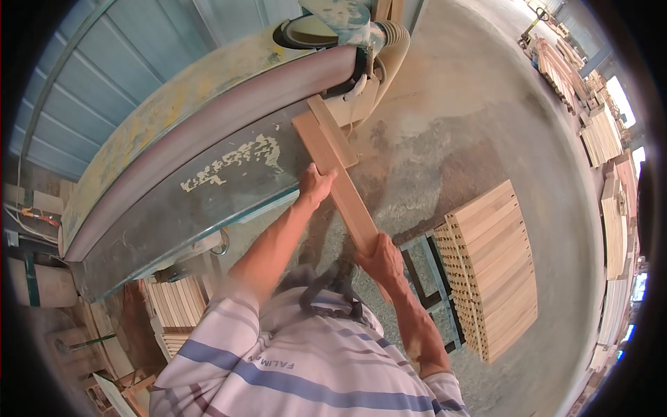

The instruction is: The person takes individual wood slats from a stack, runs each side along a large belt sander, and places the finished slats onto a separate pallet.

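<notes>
A long wooden board (350, 200) lies between both my hands, its far end over the right end of a belt sander's dark metal table (234, 167). My left hand (316, 186) grips the board near its middle, thumb on the top face. Closer to my body, my right hand (384, 258) is wrapped around the near part. Beside the board's far end is a wooden stop block (333, 133) at the table's end. Behind the table runs the sander's upright abrasive belt (224, 112), and the board's far end appears just short of it.
To my right, stacked wooden slats (495, 271) rest on a metal frame (435, 292). More slats (177, 305) are piled under the table at left. A ribbed dust hose (394, 39) curves off the machine's right end. Timber piles (602, 135) line the far right, near a pallet jack (534, 23).
</notes>
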`<action>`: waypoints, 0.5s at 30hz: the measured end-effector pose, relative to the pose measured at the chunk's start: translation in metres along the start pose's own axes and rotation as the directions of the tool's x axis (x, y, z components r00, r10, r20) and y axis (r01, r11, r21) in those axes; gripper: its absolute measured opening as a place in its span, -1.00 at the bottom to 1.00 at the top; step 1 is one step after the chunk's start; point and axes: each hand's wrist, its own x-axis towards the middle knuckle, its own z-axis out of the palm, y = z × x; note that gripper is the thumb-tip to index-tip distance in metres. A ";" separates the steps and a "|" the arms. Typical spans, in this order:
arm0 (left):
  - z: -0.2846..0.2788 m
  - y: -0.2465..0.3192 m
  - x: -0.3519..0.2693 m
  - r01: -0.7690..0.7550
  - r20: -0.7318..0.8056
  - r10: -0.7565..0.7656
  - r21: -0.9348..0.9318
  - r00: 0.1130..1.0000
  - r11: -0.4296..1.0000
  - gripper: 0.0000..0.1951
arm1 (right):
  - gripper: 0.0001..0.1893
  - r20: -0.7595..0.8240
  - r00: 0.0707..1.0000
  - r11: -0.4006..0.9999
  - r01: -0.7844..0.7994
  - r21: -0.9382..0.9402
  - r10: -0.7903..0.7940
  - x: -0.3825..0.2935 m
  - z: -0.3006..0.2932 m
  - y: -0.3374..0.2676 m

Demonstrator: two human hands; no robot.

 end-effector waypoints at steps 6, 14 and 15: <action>0.000 0.006 0.031 -0.007 -0.090 0.027 0.219 0.996 0.976 -0.35 | -0.43 0.020 0.999 0.999 -0.047 0.002 0.047 0.022 0.003 -0.018; -0.013 -0.002 0.064 -0.091 -0.161 0.142 0.285 0.977 0.954 -0.38 | -0.44 0.035 0.998 0.999 -0.051 0.019 0.050 0.052 0.009 -0.036; -0.016 0.000 0.068 -0.095 -0.143 0.136 0.264 0.980 0.960 -0.36 | -0.45 0.027 0.998 0.998 -0.049 0.029 0.049 0.056 0.011 -0.039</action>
